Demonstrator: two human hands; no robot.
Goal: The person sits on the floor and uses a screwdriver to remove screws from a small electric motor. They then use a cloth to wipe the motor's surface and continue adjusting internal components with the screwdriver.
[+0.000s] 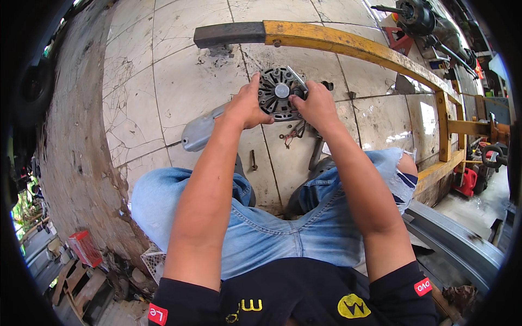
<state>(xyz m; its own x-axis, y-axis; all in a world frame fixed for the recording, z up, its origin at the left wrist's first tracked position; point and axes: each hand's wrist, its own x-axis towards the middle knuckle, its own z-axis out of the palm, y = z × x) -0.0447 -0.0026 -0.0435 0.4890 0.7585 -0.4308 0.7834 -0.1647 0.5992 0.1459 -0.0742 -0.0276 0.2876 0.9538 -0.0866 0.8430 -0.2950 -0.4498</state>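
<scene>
A round, vented metal alternator (281, 91) stands on the tiled floor in front of me, its slotted end facing up. My left hand (248, 103) is closed around its left side, thumb on the near rim. At its right edge, my right hand (316, 104) is closed with a slim silvery tool (297, 77) at its fingers; the tool's exact kind is unclear. The right thumb presses near the alternator's face. Small loose fasteners and wire pieces (291, 135) lie just nearer to me. A long bolt (253, 160) rests on the tile between my knees.
A grey rounded metal part (200, 131) lies left of the alternator. Beyond it runs a yellow and black steel frame (326, 39), continuing down the right side. A dark grey bar-like piece (316, 153) lies by my right knee. Machinery (429, 22) stands far right.
</scene>
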